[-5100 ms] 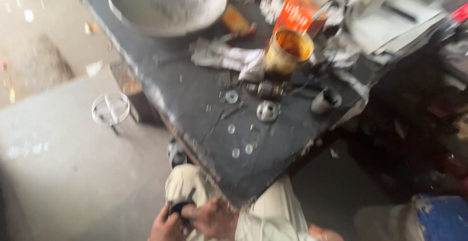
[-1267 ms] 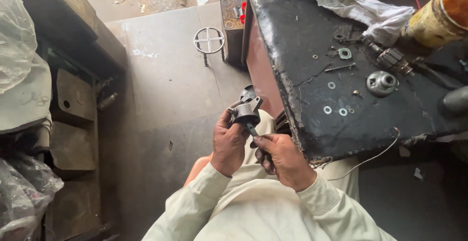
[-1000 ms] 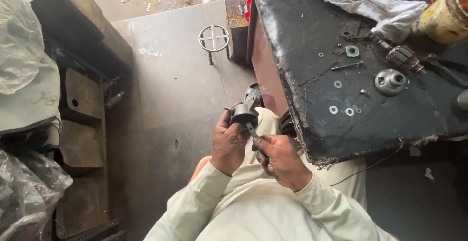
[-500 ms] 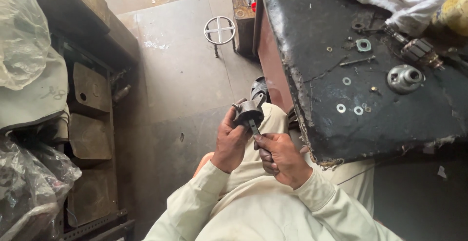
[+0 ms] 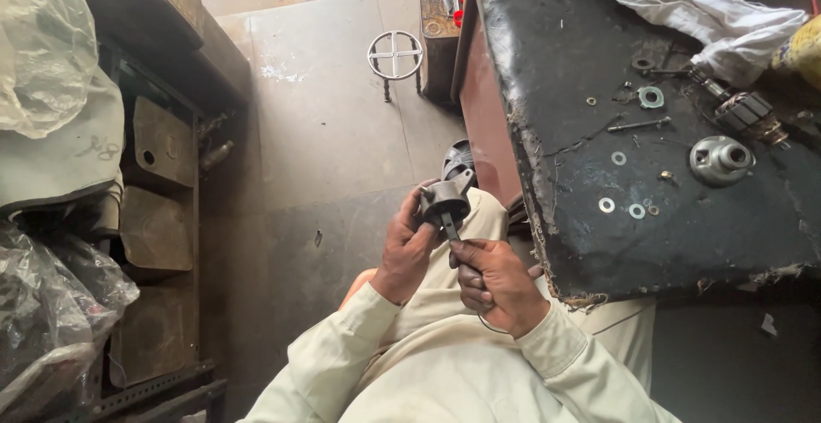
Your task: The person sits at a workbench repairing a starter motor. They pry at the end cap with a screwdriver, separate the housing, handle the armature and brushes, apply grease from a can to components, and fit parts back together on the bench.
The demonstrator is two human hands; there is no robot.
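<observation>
grey concrete floor (image 5: 333,132) runs between a cluttered shelf rack (image 5: 162,192) and a black, greasy workbench (image 5: 684,243). over the lap, just off the bench's near left corner, the left hand (image 5: 406,248) wraps a dark metal motor housing (image 5: 445,202), while the right hand (image 5: 492,282) pinches a thin tool (image 5: 451,230) at its underside. it looks heavy, rigid and oily, best gripped round the body. washers (image 5: 620,209) and a round flange (image 5: 721,159) lie toward the bench's front edge; open room lies left, over the floor.
</observation>
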